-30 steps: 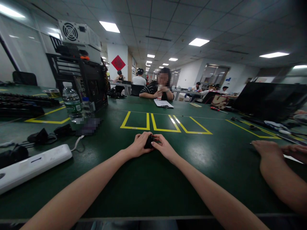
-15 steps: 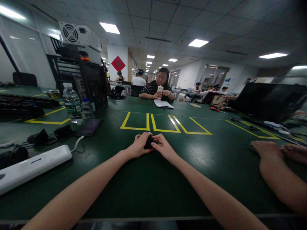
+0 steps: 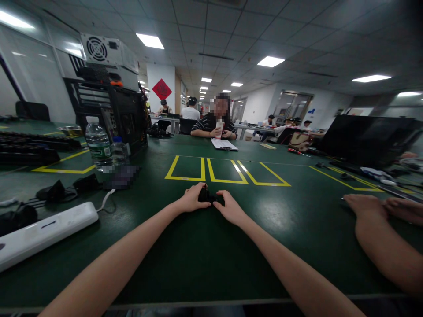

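Note:
My left hand (image 3: 189,199) is closed around a small black object (image 3: 204,194), thumb in front and fingers over its far side. Facing it, my right hand (image 3: 231,208) pinches a dark piece (image 3: 219,200) between thumb and forefinger. Whether the two dark parts still touch is hard to see, and their exact kind is too dark to make out. Both hands rest low over the green tabletop (image 3: 205,255), just in front of the yellow tape outlines (image 3: 228,181).
Left of me lie a white power strip (image 3: 49,233), black adapters and bottles (image 3: 98,145), beside an open computer case (image 3: 127,116). Another person's forearm (image 3: 376,233) rests at right near a dark monitor (image 3: 366,138). Across sits a person with a cup (image 3: 219,130) and clipboard (image 3: 224,145).
My hands have moved slightly apart, the right one drawing away to the right. More of the dark object now shows between them. The camera view has shifted a little.

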`<state>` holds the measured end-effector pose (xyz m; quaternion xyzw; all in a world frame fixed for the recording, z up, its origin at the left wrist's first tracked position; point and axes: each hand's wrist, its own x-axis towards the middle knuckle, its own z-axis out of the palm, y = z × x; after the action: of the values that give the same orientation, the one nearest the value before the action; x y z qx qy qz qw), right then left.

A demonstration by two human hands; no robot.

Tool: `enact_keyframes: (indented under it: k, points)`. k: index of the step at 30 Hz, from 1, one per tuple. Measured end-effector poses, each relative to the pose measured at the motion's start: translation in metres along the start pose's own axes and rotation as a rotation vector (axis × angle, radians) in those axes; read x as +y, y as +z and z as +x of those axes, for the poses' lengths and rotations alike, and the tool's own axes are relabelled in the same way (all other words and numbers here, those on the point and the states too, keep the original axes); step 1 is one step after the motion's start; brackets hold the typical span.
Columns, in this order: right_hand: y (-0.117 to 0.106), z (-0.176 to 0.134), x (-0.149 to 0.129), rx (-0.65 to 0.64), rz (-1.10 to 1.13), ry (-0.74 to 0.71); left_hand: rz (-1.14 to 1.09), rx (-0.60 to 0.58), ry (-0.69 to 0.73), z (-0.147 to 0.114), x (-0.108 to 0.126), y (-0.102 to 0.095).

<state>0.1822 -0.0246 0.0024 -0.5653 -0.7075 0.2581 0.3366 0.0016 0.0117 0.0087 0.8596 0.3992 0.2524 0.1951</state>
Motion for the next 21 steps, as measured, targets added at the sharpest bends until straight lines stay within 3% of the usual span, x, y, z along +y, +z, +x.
enact_keyframes:
  k: [9,13,17,21]
  points:
    - [-0.003,0.000,-0.002,0.019,-0.043,-0.063,-0.040,-0.066,-0.036,0.005,0.000,-0.004]
    - [-0.005,-0.004,-0.007,-0.018,-0.063,-0.147,-0.051,-0.060,-0.040,-0.005,0.006,-0.007]
    - [0.000,-0.020,-0.030,-0.159,-0.092,-0.305,-0.056,-0.085,-0.043,-0.045,0.010,-0.020]
    - [0.027,-0.036,-0.068,-0.299,-0.077,-0.433,-0.069,-0.076,-0.103,-0.108,0.005,-0.046]
